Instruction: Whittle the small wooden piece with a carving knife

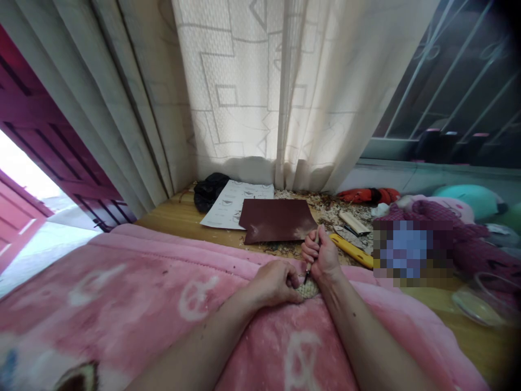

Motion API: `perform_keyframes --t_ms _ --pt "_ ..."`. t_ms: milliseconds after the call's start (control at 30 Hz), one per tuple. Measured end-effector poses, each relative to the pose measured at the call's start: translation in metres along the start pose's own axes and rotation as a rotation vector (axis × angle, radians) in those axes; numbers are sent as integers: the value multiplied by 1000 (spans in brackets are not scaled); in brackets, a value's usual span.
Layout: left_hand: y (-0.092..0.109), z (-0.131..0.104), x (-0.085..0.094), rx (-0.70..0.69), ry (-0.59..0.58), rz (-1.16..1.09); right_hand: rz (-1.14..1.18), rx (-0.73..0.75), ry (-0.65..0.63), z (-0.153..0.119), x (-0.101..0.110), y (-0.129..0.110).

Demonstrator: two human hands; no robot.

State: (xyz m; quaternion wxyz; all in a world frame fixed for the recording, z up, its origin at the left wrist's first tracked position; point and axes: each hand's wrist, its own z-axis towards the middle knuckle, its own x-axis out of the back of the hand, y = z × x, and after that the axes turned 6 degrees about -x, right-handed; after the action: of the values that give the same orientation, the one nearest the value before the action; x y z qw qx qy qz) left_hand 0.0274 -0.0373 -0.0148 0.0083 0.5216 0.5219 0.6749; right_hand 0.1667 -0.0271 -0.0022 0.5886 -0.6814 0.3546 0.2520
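Note:
My left hand (277, 282) is closed on the edge of a small pale carved piece (308, 290) with a scale-like pattern, low over the pink blanket. In a fist, my right hand (323, 255) holds a slim carving tool (308, 267) upright. Its dark tip points down and meets the far side of the piece, or comes very close to it; the exact contact cannot be made out. The top of the handle shows above the fist. Fingers of the left hand cover part of the piece.
Beyond the blanket (154, 288) lie a brown sheet (280, 220), a white printed sheet (223, 206) and a black bag (208, 191). Wood shavings (325, 203), a pale block (353, 221) and a yellow-handled tool (352, 251) lie ahead. A clear container (476, 307) stands at right.

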Motion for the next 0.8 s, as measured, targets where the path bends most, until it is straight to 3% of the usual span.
perform_keyframes --t_ms 267,800 --pt "6 -1 3 56 -7 -1 -79 45 149 -2 -9 2" --pt "11 -2 5 109 -19 27 -279 190 228 -6 -17 10"
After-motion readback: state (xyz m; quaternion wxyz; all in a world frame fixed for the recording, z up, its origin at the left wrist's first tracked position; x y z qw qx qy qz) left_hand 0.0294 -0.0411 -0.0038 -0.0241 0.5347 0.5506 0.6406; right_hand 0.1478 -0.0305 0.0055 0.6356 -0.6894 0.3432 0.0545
